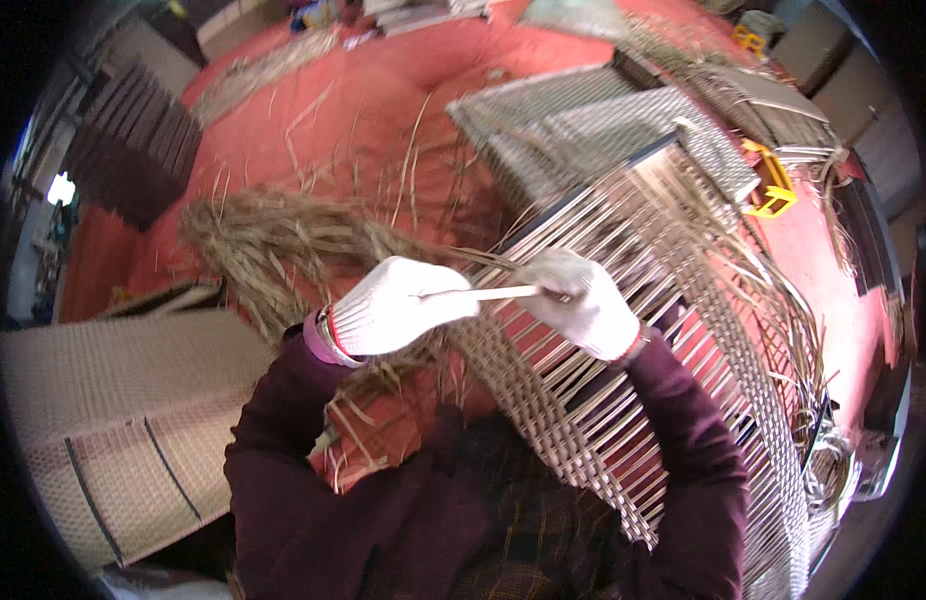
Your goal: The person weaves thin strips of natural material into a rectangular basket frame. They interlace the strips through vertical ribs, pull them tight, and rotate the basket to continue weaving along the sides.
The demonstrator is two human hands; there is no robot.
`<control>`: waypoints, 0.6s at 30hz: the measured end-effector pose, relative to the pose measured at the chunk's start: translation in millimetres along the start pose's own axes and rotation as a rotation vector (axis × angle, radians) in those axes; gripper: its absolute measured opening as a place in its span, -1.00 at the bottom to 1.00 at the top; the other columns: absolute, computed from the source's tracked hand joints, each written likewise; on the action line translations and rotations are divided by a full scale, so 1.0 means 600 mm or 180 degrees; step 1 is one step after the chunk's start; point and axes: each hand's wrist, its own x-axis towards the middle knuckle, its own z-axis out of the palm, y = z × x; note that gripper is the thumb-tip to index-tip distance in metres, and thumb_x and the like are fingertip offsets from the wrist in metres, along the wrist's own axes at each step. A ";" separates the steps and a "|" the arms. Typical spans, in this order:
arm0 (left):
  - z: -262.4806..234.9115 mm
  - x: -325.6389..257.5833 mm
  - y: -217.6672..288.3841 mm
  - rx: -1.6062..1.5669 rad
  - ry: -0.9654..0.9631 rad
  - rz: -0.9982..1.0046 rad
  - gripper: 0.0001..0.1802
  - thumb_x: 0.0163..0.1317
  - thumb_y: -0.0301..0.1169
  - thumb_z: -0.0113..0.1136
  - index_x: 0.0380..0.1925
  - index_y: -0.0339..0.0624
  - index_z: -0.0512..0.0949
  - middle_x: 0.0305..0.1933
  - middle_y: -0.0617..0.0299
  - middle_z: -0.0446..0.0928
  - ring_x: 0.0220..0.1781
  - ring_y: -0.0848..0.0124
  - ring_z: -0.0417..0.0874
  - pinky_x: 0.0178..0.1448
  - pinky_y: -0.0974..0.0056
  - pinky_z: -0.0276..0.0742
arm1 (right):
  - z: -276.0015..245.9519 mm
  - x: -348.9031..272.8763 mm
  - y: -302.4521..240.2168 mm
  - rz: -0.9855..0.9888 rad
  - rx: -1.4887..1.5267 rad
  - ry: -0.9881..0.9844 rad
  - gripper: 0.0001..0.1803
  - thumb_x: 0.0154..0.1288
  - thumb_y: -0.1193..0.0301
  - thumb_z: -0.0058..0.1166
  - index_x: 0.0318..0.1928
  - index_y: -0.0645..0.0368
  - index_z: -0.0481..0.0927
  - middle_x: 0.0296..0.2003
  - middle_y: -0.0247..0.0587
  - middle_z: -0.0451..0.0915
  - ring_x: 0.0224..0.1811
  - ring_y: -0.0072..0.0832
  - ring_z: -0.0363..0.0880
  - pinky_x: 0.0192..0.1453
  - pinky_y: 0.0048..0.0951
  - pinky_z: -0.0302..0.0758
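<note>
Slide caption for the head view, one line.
Gloved left hand and right hand hold a pale strip near a partly woven panel, loose strands heaped on red floor.

You are holding a strip: it is pale, narrow, running straight and nearly level in front of you. At your right, a panel is lying slanted, its parallel rods showing bare between woven bands.

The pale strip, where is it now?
Near the centre of the head view, the pale strip spans between the left hand and the right hand, both gloved.
</note>
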 end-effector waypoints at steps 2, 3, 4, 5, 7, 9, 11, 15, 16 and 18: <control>-0.020 0.028 -0.039 0.0389 0.0292 0.0398 -0.73 0.55 -0.28 0.30 -0.17 -0.27 0.80 -0.32 0.19 0.76 -0.31 0.47 0.70 -0.15 0.26 0.59 | -0.101 -0.053 -0.018 0.0031 -0.0717 0.0069 -0.86 0.29 0.49 0.38 -0.14 0.13 0.79 -0.43 -0.16 0.69 -0.30 -0.17 0.73 -0.12 -0.15 0.65; -0.032 0.041 -0.064 0.0632 0.0289 0.0326 -0.72 0.55 -0.27 0.28 -0.18 -0.26 0.80 -0.32 0.23 0.76 -0.32 0.50 0.67 -0.18 0.28 0.57 | -0.153 -0.088 -0.030 0.0109 -0.1134 0.0092 -0.85 0.26 0.48 0.42 -0.15 0.16 0.79 -0.44 -0.11 0.69 -0.37 -0.13 0.70 -0.19 -0.12 0.63; -0.044 0.050 -0.090 0.0368 0.0498 -0.0054 -0.72 0.52 -0.27 0.30 -0.20 -0.28 0.79 -0.35 0.22 0.74 -0.35 0.48 0.65 -0.21 0.27 0.54 | -0.207 -0.129 -0.045 0.0361 -0.1377 0.0120 -0.85 0.25 0.47 0.43 -0.16 0.16 0.80 -0.44 -0.08 0.70 -0.38 -0.09 0.70 -0.21 -0.11 0.62; -0.057 0.057 -0.117 0.0115 0.0619 -0.0756 -0.72 0.48 -0.27 0.31 -0.22 -0.30 0.78 -0.39 0.20 0.72 -0.37 0.46 0.63 -0.23 0.26 0.51 | -0.262 -0.176 -0.062 0.0631 -0.1821 0.0120 -0.85 0.24 0.48 0.43 -0.17 0.15 0.80 -0.43 -0.07 0.71 -0.37 -0.08 0.70 -0.23 -0.10 0.61; -0.087 0.068 -0.169 0.0258 0.1008 -0.0917 -0.70 0.43 -0.25 0.32 -0.24 -0.30 0.80 -0.42 0.27 0.70 -0.37 0.52 0.61 -0.25 0.30 0.48 | -0.354 -0.272 -0.094 0.0960 -0.2357 0.0526 -0.88 0.20 0.47 0.42 -0.23 0.13 0.80 -0.44 -0.09 0.71 -0.36 -0.03 0.68 -0.23 -0.08 0.59; -0.116 0.073 -0.218 0.0436 0.1162 -0.0939 -0.63 0.43 -0.19 0.30 -0.29 -0.31 0.81 -0.44 0.14 0.73 -0.37 0.38 0.66 -0.19 0.21 0.53 | -0.439 -0.373 -0.120 0.1326 -0.2915 0.0645 -0.91 0.25 0.48 0.31 -0.25 0.17 0.78 -0.43 -0.05 0.71 -0.34 -0.01 0.67 -0.19 -0.13 0.58; -0.139 0.080 -0.265 0.0717 0.1280 -0.0770 -0.62 0.42 -0.18 0.28 -0.31 -0.32 0.81 -0.41 0.07 0.76 -0.35 0.28 0.72 -0.17 0.15 0.55 | -0.486 -0.486 -0.149 0.2468 -0.2496 0.1284 -0.89 0.28 0.60 0.21 -0.20 0.29 0.73 -0.44 -0.06 0.66 -0.38 -0.36 0.61 -0.23 -0.31 0.51; -0.173 0.108 -0.348 0.1306 0.1047 -0.0912 -0.68 0.43 -0.24 0.28 -0.24 -0.29 0.84 -0.38 0.13 0.79 -0.34 0.39 0.73 -0.18 0.19 0.58 | -0.526 -0.704 -0.186 0.3082 -0.2864 0.1569 -0.94 0.40 0.57 0.17 -0.23 0.32 0.65 -0.49 -0.18 0.48 -0.39 -0.52 0.47 -0.27 -0.37 0.42; -0.182 0.119 -0.365 0.1338 0.1117 -0.0757 -0.72 0.40 -0.23 0.32 -0.27 -0.21 0.85 -0.40 0.09 0.78 -0.36 0.27 0.76 -0.20 0.14 0.61 | -0.532 -0.759 -0.192 0.3135 -0.2390 0.1966 -0.95 0.41 0.57 0.16 -0.23 0.32 0.64 -0.47 -0.19 0.48 -0.36 -0.55 0.48 -0.26 -0.38 0.43; -0.209 0.141 -0.388 0.3469 0.0964 0.0001 -0.69 0.34 -0.13 0.38 -0.35 -0.13 0.84 -0.39 0.01 0.77 -0.32 0.07 0.79 -0.20 -0.01 0.64 | -0.555 -0.878 -0.213 0.3079 -0.2698 0.2221 -0.94 0.41 0.59 0.13 -0.22 0.30 0.65 -0.44 -0.24 0.49 -0.32 -0.58 0.49 -0.23 -0.40 0.44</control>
